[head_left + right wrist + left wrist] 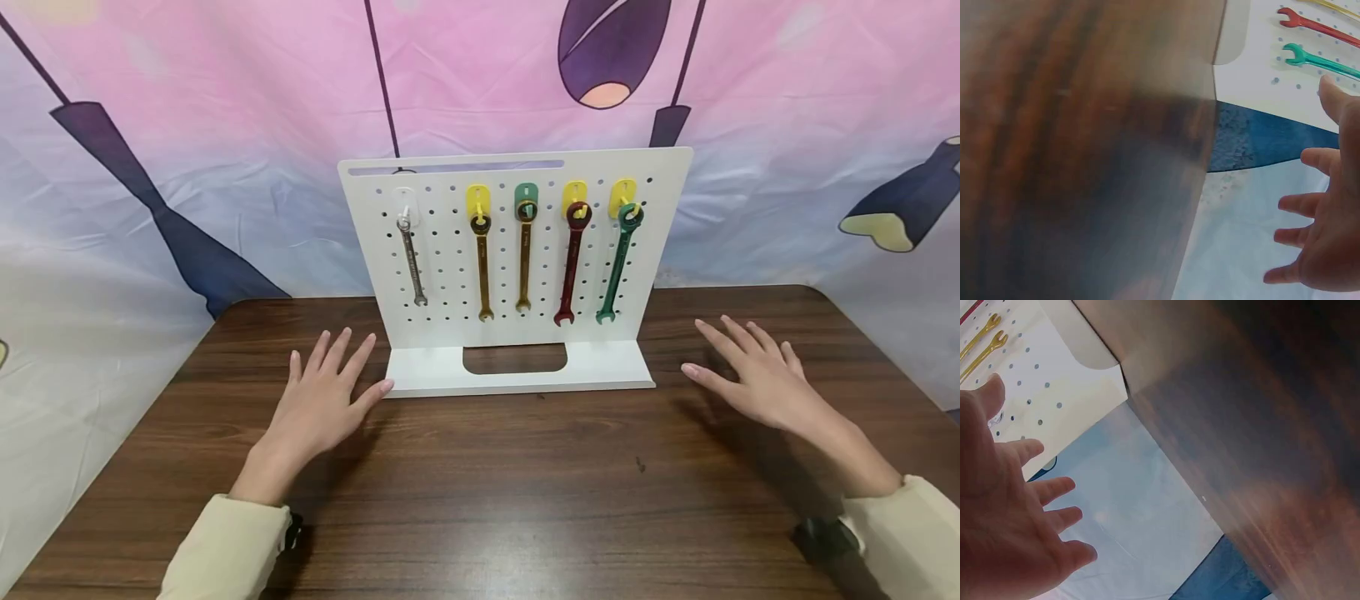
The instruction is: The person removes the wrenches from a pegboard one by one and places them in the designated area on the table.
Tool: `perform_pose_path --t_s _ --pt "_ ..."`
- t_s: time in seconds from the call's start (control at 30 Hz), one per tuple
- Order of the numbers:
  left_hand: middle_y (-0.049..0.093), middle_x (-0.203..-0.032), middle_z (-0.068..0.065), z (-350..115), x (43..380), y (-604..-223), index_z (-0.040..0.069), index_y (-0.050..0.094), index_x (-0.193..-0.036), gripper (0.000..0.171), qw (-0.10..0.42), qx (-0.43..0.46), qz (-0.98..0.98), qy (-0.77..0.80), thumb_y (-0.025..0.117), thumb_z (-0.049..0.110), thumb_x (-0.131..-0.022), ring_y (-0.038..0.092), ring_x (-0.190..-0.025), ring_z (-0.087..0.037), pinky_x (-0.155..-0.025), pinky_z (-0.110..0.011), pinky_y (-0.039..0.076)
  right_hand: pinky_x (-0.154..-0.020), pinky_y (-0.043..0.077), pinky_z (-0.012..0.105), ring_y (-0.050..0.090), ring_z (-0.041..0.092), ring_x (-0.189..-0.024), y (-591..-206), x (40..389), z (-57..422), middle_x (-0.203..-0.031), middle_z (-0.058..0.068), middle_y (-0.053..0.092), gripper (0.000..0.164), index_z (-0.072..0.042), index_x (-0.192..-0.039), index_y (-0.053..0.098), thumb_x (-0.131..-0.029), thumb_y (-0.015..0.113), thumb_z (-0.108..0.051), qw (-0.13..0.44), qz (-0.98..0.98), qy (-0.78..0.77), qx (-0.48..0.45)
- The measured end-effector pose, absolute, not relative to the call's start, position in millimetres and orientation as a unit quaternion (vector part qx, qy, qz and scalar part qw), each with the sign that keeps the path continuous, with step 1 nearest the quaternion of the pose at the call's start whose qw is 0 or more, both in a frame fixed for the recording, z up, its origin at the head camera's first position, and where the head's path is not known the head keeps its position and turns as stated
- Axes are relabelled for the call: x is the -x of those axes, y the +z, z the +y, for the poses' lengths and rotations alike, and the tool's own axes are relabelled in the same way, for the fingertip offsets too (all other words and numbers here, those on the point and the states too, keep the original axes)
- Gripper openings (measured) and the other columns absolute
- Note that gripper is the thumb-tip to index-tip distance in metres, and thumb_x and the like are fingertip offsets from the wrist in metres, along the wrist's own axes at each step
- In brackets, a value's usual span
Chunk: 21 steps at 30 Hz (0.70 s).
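A white pegboard stand (442,367) stands upright on the table with several combination wrenches hung on hooks. From left to right hang a small silver wrench (412,262), a gold wrench (483,271), a second gold wrench (524,262), a red wrench (573,267) and a green wrench (618,267). My left hand (318,404) is spread over the table, its thumb tip right at the stand's front left corner. To the right of the stand, my right hand (761,383) hovers with fingers spread, holding nothing. In the right wrist view, the green wrench (1322,61) lies beyond the thumb.
The brown wooden table (480,483) has rounded back corners. Behind it hangs a patterned pink and blue cloth (480,75). The hooks have yellow, green and clear backings, such as the yellow hook (477,197). The stand's base has an oblong cutout at its middle.
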<state>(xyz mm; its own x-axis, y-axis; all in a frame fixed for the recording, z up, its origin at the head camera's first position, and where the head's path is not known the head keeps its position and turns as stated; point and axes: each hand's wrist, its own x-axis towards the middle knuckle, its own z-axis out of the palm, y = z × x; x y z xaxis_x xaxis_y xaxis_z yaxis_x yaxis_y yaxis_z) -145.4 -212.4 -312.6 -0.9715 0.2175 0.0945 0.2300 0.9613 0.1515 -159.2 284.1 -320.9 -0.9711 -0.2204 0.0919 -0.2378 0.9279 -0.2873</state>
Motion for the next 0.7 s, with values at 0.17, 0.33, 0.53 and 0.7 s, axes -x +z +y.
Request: perform_pose_path --t_s 0.17,0.33,0.53,0.7 --pt "0.015 -0.148 -0.021 -211.7 148.5 -304.0 0.01 0.023 -0.145 0.074 0.045 0.122 -0.987 -0.095 0.037 0.058 -0.091 0.004 -0.135 -0.04 -0.103 -0.068 0.004 -0.093 0.019 0.072 0.023 0.052 -0.124 -305.7 169.6 281.3 -0.139 0.031 0.028 0.073 -0.004 -0.144 0.023 -0.09 0.054 -0.043 0.016 -0.97 0.197 -0.145" --pt "0.018 -0.147 -0.022 -210.0 154.0 -299.2 0.009 0.021 -0.145 0.076 0.044 0.13 -0.981 -0.136 0.043 0.057 -0.09 0.01 -0.134 -0.04 -0.102 -0.069 0.01 -0.089 0.035 0.064 0.041 0.047 -0.115 -286.7 181.8 275.2 -0.129 0.029 0.043 0.072 -0.002 -0.139 0.032 -0.087 0.057 -0.045 -0.012 -0.964 0.231 -0.135" --pt "0.024 -0.145 -0.021 -208.3 161.4 -294.3 0.006 0.02 -0.144 0.078 0.04 0.137 -0.962 -0.233 0.056 0.045 -0.088 0.02 -0.132 -0.038 -0.106 -0.057 0.022 -0.084 0.047 0.05 0.053 0.037 -0.105 -276.2 201.0 271.8 -0.119 0.023 0.054 0.062 -0.002 -0.134 0.04 -0.088 0.059 -0.038 -0.024 -0.941 0.308 -0.141" --pt "0.037 -0.137 -0.023 -207.4 162.9 -286.6 0.006 0.025 -0.143 0.07 0.041 0.116 -0.944 -0.306 0.059 0.035 -0.089 0.035 -0.125 -0.039 -0.101 -0.055 0.034 -0.079 0.053 0.036 0.061 0.024 -0.094 -276.9 217.4 269.1 -0.112 0.019 0.058 0.056 0.001 -0.129 0.045 -0.089 0.059 -0.035 -0.046 -0.922 0.366 -0.117"
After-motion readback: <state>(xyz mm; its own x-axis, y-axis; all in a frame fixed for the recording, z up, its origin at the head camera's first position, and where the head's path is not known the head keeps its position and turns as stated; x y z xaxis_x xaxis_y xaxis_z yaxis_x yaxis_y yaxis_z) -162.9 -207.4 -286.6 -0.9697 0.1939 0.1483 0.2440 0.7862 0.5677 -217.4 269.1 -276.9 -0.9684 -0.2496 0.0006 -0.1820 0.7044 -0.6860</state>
